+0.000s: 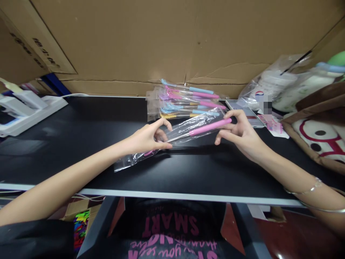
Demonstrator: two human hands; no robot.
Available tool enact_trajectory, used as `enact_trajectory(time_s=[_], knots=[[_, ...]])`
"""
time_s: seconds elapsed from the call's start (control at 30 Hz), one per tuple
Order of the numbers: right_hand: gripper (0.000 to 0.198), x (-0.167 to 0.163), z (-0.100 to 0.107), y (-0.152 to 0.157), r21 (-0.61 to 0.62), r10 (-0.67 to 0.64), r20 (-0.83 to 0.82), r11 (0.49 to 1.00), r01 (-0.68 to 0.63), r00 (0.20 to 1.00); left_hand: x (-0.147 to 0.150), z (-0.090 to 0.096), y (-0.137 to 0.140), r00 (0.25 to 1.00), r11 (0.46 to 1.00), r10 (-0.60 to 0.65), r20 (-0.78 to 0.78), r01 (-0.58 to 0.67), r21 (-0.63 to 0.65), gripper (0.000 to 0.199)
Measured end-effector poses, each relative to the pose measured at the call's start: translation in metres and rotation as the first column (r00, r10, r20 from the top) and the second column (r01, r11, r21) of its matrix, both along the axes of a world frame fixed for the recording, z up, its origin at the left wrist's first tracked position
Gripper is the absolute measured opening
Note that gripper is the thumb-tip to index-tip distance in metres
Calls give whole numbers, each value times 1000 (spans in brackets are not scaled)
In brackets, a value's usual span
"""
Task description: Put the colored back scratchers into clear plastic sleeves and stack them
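A pink-handled back scratcher [206, 127] with a thin metal rod lies slantwise inside a clear plastic bag [185, 126], held just above the black tabletop. My left hand [151, 138] is closed around the bagged rod, thumb below and fingers curled above; the pink head end shows partly past it, toward the bag's lower left corner. At the other end, the curved fingers of my right hand [238, 133] hold the tip of the handle. Just behind lies a pile of bagged back scratchers [188, 100] in pink, blue and yellow.
A white power strip [35, 113] with plugs stands at the left. On the right are a phone-like flat item [249, 115], a plastic-wrapped white cup [275, 86] and a brown plush bag [318, 133]. A cardboard wall [161, 43] closes off the back.
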State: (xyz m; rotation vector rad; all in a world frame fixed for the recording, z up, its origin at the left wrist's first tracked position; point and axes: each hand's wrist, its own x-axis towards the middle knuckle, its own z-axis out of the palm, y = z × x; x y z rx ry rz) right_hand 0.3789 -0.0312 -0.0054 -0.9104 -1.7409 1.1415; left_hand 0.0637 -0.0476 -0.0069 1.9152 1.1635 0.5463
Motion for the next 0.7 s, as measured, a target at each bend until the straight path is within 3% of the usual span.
enact_trajectory(time_s=[0.23,0.5,0.7], knots=[[42,-2,0,0,-15,-72,79,997,74,994,7,6,-8,970,988,84,-226,-50,149,45],[47,-4,4,-2,-62,-71,56,995,75,996,2,14,-7,961,999,18,-275,-4,54,51],[44,-1,4,-2,-68,-48,38,996,51,998,0,16,-6,933,997,18,-360,13,82,52]])
